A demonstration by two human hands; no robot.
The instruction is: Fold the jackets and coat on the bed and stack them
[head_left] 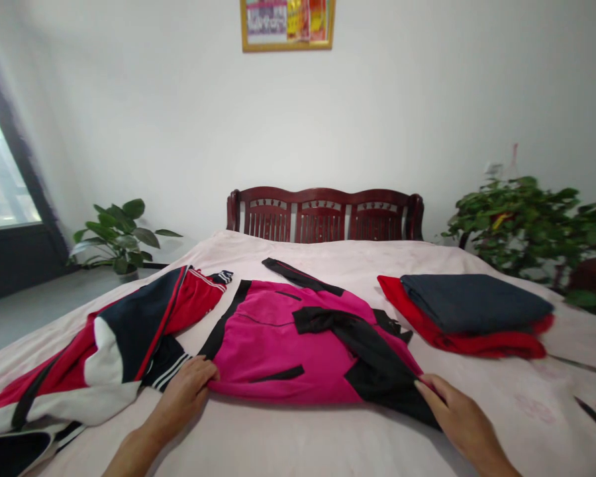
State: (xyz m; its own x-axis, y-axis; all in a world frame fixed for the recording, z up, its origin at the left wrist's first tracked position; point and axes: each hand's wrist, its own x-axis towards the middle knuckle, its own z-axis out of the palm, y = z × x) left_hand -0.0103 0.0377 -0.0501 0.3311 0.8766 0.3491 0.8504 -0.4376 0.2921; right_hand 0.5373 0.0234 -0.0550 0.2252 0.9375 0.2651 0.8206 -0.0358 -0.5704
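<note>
At the far left, a potted plant (pixel 122 232) stands on the floor beyond the bed (pixel 338 440). On the bed's left side lies a rumpled red, navy and white garment (pixel 129 331) with striped cuffs. Just beside it, the left hand (pixel 186 391) pinches the near corner of a pink and black jacket (pixel 283 331) at its black hem. The jacket lies flat in the middle, hem to the left, one black sleeve folded across the front, the other stretched towards the wooden headboard (pixel 322 215). The right hand (pixel 451 411) pinches the jacket's near edge at the black sleeve, between thumb and fingers. Further right, folded dark blue cloth (pixel 471 301) rests on folded red cloth (pixel 496 346), near leafy plants (pixel 531 225).
</note>
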